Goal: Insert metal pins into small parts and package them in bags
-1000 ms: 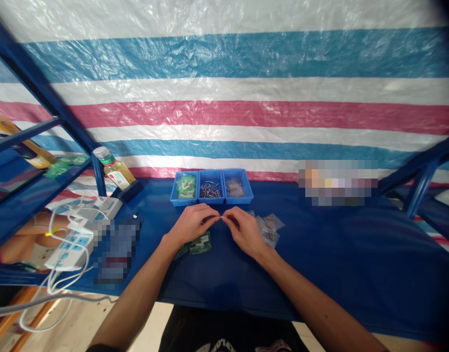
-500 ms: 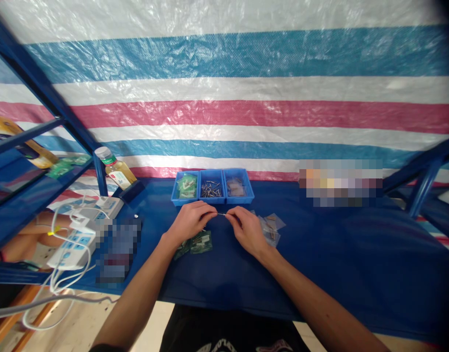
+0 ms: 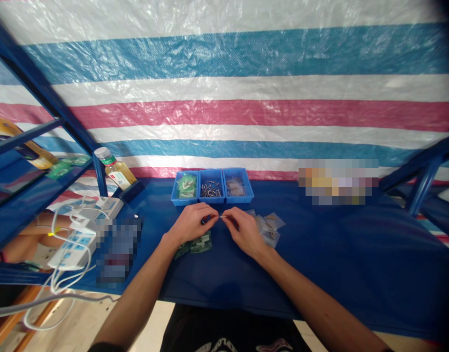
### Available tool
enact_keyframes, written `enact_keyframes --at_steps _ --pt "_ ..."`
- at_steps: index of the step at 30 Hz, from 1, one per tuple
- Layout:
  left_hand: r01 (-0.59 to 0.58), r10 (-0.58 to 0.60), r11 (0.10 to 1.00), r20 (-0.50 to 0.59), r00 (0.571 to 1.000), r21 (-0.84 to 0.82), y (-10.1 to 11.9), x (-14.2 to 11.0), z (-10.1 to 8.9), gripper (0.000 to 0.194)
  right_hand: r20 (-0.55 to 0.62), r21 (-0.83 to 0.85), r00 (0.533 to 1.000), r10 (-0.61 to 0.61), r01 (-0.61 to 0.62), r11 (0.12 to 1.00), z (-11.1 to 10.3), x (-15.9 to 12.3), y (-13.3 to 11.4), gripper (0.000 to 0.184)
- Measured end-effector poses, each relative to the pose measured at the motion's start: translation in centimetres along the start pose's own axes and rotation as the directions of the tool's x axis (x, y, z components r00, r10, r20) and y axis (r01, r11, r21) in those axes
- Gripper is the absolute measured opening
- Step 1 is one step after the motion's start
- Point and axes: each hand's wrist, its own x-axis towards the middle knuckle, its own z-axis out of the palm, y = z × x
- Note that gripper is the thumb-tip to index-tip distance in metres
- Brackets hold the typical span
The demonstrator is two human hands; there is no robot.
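My left hand point(image 3: 195, 222) and my right hand point(image 3: 246, 230) meet fingertip to fingertip just above the blue table. Between them shows a thin, shiny metal pin point(image 3: 222, 217), pinched by thumb and fingers from both ends; its exact kind is too small to make out. Right behind the hands stand three joined blue bins: green packets point(image 3: 186, 186) fill the left one, loose metal pins point(image 3: 211, 189) the middle one, clear bags point(image 3: 235, 187) the right one. Green packets point(image 3: 201, 243) lie beneath my left wrist. Clear bags with small metal parts point(image 3: 270, 227) lie beside my right hand.
On the left are white power strips point(image 3: 72, 247) with tangled cables, a bottle point(image 3: 116, 168) in a dark holder, and a blurred-out item point(image 3: 119, 249). Another blurred-out item point(image 3: 337, 181) sits at the back right. Blue frame posts point(image 3: 424, 188) flank the table. Another person's limb point(image 3: 37, 234) shows at far left.
My fingertips have come slightly closer together, and less of the pin shows between them. The bins and bags stay where they were.
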Motion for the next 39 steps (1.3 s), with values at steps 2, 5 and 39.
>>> enact_keyframes --at_steps 2,5,39 --pt "-0.016 0.016 1.000 0.010 1.000 -0.014 0.14 0.06 0.07 0.019 0.009 -0.009 1.000 -0.011 0.011 1.000 0.15 -0.07 0.01 0.016" --pt "-0.023 0.023 1.000 0.015 1.000 -0.018 0.29 0.13 0.08 0.018 0.018 -0.010 1.000 -0.017 0.017 1.000 0.16 -0.08 -0.01 0.016" --pt "-0.021 0.020 1.000 0.020 1.000 0.011 0.29 0.14 0.06 0.021 0.032 -0.018 0.999 0.015 -0.015 1.000 -0.35 0.10 0.34 0.013"
